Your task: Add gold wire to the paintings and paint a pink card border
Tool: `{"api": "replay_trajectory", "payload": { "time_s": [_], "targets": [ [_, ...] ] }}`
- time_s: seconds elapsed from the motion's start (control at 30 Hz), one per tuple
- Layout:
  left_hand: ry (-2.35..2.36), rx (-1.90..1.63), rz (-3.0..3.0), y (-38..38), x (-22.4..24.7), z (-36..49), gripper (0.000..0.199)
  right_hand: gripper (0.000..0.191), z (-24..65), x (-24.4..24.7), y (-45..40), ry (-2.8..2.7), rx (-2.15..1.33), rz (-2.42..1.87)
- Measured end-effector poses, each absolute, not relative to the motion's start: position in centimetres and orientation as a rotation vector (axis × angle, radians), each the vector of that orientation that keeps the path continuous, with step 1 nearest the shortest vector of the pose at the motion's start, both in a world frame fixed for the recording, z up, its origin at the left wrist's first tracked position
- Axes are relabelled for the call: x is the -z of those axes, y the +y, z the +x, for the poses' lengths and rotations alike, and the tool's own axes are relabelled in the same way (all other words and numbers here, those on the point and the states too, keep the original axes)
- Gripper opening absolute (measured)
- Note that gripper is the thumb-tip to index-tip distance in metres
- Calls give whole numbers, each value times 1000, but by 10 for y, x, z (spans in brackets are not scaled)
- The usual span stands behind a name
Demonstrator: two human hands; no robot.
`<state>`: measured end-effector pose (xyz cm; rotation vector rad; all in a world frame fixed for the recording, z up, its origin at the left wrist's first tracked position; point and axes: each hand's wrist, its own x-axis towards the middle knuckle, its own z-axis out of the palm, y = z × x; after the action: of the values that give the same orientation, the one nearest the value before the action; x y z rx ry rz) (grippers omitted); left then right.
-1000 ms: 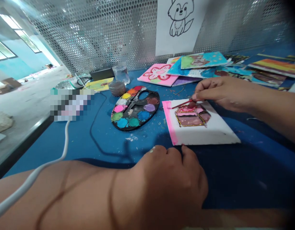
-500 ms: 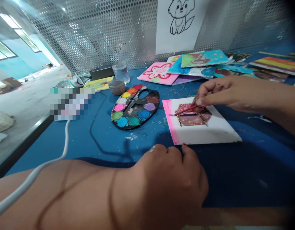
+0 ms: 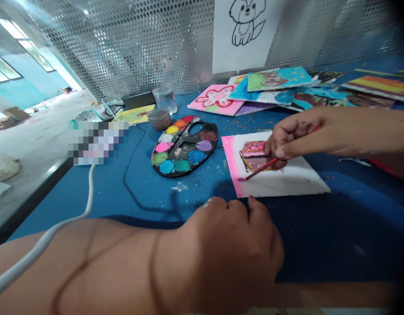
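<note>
My right hand (image 3: 295, 135) pinches a thin paintbrush (image 3: 262, 169) with a red handle. The brush tip is at the pink strip along the left side of a small white painting board (image 3: 300, 179). A brown and pink box-like shape with gold and black outlines is painted in the board's middle, partly covered by my fingers. My left hand (image 3: 237, 240) rests on the table just in front of the board, its fingers curled and one fingertip at the board's near edge. Left of the board lies a black oval palette (image 3: 206, 159) with wells of many colours.
Behind the palette stand a jar of murky liquid (image 3: 159, 120) and a clear plastic cup (image 3: 165, 99). Several painted boards (image 3: 270, 89) lie piled at the back. A dog drawing (image 3: 244, 52) hangs on the perforated metal screen (image 3: 129, 48). A white cable (image 3: 88, 203) crosses my left forearm.
My right hand has shifted slightly right, and the brush tip has moved down the pink strip toward me. The left hand stays in place.
</note>
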<state>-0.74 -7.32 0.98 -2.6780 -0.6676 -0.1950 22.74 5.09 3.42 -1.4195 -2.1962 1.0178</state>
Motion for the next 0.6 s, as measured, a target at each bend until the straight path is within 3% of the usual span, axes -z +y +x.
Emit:
{"api": "replay_trajectory", "payload": {
  "time_s": [0.37,0.47,0.6],
  "targets": [
    [-658,215,-2660,-70,-8,-8,25,26,222,-37,42,-2140,-1259,-1321],
    [-657,214,-2661,-70,-8,-8,26,30,219,-33,45,-1894,-1129,-1284],
    [-662,225,-2674,-71,-6,-8,26,19,216,-24,58,-1732,-841,-1383]
  ]
}}
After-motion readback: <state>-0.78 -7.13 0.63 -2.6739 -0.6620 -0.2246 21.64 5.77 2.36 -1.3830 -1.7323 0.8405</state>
